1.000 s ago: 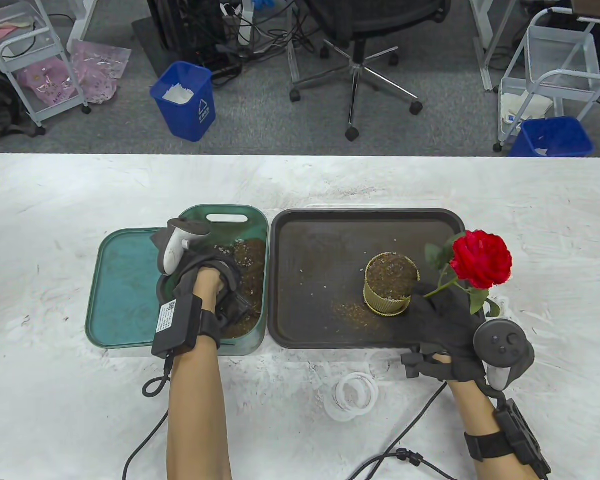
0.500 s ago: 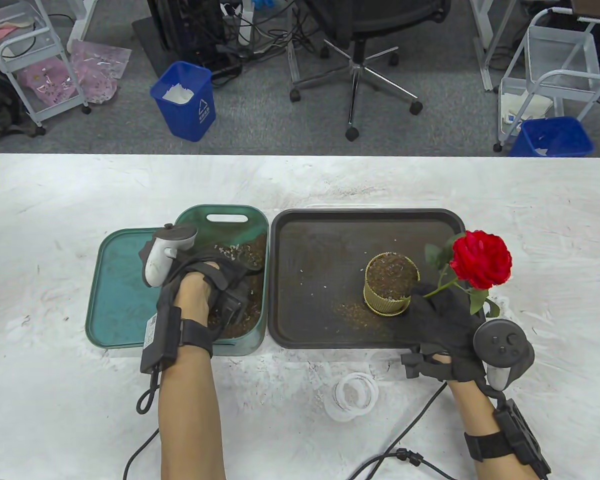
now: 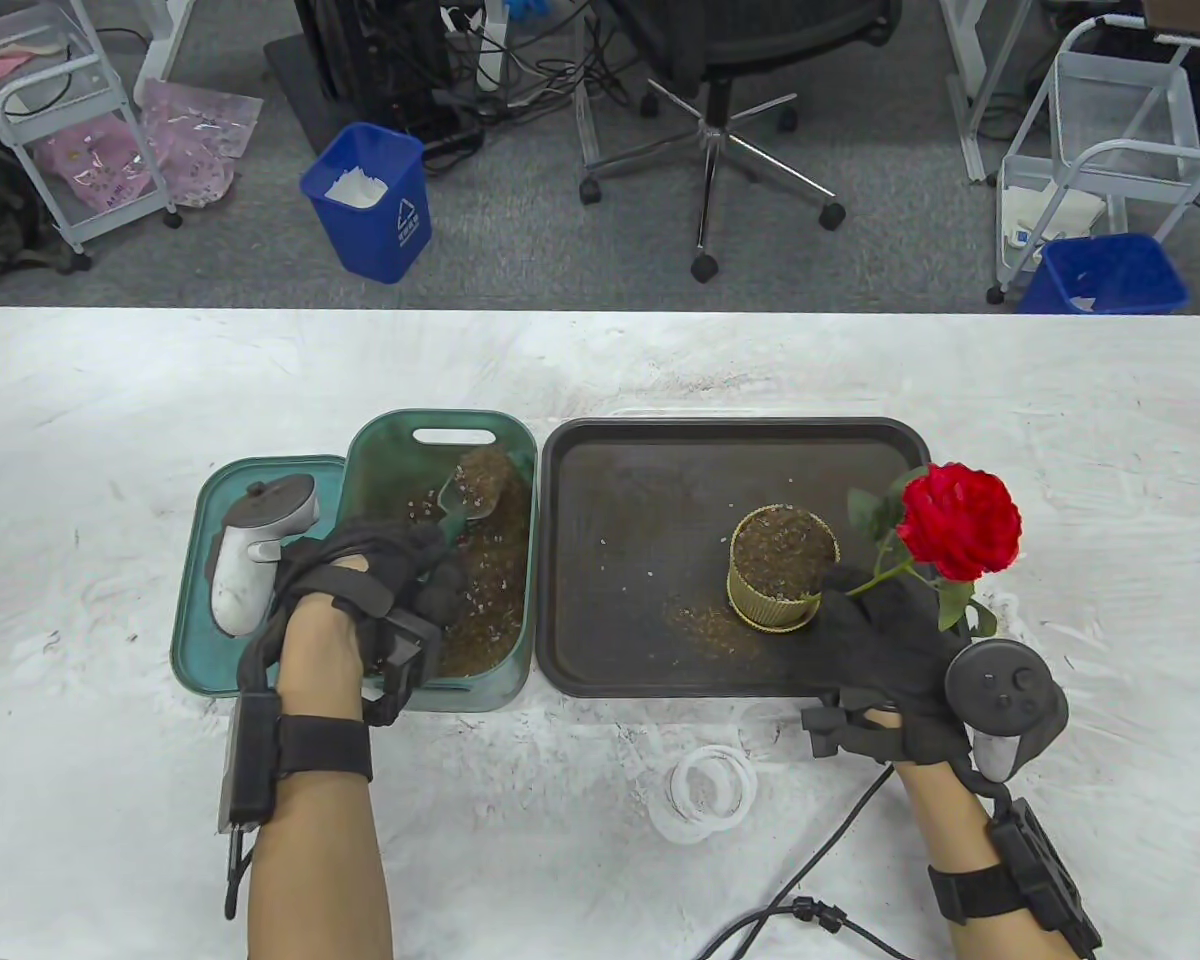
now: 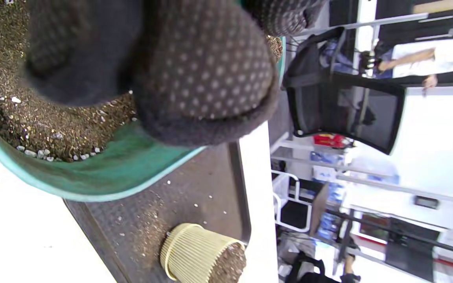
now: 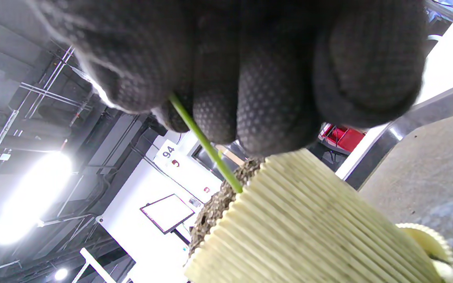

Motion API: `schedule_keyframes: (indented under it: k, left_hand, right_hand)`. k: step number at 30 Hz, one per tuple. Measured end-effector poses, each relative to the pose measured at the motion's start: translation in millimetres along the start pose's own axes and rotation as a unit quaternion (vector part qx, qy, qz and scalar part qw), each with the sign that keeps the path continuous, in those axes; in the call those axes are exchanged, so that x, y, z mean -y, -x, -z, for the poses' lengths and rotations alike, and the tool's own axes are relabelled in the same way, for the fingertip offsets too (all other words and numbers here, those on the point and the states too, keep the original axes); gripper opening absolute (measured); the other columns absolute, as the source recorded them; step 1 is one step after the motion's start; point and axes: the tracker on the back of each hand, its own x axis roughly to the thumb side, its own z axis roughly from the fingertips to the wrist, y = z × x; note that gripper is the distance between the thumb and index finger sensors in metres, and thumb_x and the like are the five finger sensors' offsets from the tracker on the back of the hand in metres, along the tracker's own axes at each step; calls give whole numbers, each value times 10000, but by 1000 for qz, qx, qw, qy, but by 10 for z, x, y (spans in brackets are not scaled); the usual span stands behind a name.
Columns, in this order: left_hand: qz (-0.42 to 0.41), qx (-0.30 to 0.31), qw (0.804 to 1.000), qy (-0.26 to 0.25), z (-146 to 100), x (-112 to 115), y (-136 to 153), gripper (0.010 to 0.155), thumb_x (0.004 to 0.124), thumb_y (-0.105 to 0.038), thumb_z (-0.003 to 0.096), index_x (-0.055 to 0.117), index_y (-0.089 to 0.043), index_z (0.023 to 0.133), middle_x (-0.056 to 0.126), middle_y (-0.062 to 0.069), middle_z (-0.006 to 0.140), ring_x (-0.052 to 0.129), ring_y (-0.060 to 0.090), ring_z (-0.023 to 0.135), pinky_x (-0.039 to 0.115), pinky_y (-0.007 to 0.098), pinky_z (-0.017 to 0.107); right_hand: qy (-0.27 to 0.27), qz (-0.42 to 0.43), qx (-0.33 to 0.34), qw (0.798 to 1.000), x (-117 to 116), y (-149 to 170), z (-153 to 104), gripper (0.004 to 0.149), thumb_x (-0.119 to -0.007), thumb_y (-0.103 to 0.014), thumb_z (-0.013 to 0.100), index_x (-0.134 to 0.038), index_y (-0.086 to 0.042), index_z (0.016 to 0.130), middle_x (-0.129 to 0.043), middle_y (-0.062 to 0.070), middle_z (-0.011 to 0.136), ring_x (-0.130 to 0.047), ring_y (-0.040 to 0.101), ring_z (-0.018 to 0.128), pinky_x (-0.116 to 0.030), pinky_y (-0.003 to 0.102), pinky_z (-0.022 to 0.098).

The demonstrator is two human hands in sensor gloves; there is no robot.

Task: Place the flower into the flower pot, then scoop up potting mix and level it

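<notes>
We are in an office or lab workspace: beyond the white worktop (image 3: 600, 360) we see grey carpet, a wheeled office chair (image 3: 720, 110), tangled cables (image 3: 500, 70), two blue waste bins (image 3: 370, 200), and white wire trolleys (image 3: 1110, 130). Our right wrist view shows exposed ceiling ducts (image 5: 34, 94) and strip lighting.

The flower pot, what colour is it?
The flower pot is pale yellow with ribbed sides, best seen in the right wrist view.

Bare worktop (image 3: 600, 370) is lying open along the far side and at both ends. The green tub (image 3: 440, 560) and dark tray (image 3: 650, 560) are sitting edge to edge, leaving no gap. White rings (image 3: 705, 790) are occupying the near centre between the forearms.
</notes>
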Motion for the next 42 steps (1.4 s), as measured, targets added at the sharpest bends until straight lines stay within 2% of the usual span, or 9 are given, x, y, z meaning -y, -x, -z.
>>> schedule_keyframes:
  k: [5,8,12,16,19,25,32,37,42]
  left_hand:
    - [30,56,998,29,-159,169,-64,561,633,-383,457,630,-38,899,935,-13,644,1103,80,225,969,281,240]
    - [39,95,993,64,-172,431,-110,560,634,-392,468,624,-40,903,933,-17,654,1108,73,238,975,273,247]
    - [7,131,984,119,-74,868,-157,562,631,-400,480,609,-37,908,928,-13,669,1119,63,259,985,266,261]
    - [21,159,978,134,71,1311,-189,564,634,-403,485,606,-31,909,928,-13,667,1122,61,260,988,263,258]
    - [31,161,976,144,252,1560,-156,563,622,-403,485,599,-34,910,922,-22,663,1113,55,251,981,260,252]
    - [61,154,979,119,568,1845,11,560,616,-409,491,598,-34,908,921,-37,642,1093,47,222,971,256,235]
    - [125,145,980,57,735,1929,105,556,633,-446,500,642,-47,888,940,-75,560,1044,11,127,961,245,188]
    - [208,168,964,-4,669,1986,12,540,676,-477,495,716,-84,864,969,-95,490,1018,9,61,953,245,157]
    - [320,179,925,-96,563,2089,-73,528,724,-496,467,779,-142,854,997,-102,419,992,15,-8,947,250,110]
  right_hand:
    - [0,1,-1,1000,-2,2,0,375,-868,-319,352,-913,-184,699,-1012,135,636,-1046,341,393,-929,500,272]
    - [0,-1,1,1000,-3,1,-1,375,-868,-318,353,-912,-183,700,-1013,134,636,-1046,341,394,-929,500,272]
    - [0,-1,-1,1000,-2,5,0,375,-868,-319,353,-913,-183,700,-1012,135,636,-1046,341,394,-929,501,272]
    - [0,-1,-2,1000,1,8,2,376,-867,-320,354,-912,-183,701,-1012,134,637,-1045,342,395,-928,501,272]
    - [0,-1,-2,1000,1,7,3,376,-867,-321,354,-911,-183,701,-1012,134,637,-1045,342,395,-927,502,273]
    - [0,-1,-2,1000,5,12,6,376,-867,-320,354,-911,-183,702,-1012,134,637,-1045,343,395,-928,501,273]
    - [1,-4,1,1000,3,10,6,376,-867,-320,354,-911,-183,701,-1012,134,637,-1045,342,395,-927,502,272]
    - [2,-5,1,1000,2,10,3,375,-866,-321,355,-911,-183,701,-1012,134,636,-1046,342,394,-928,501,272]
    - [3,-6,3,1000,0,10,1,375,-866,-321,354,-912,-184,700,-1012,134,637,-1046,342,393,-929,500,272]
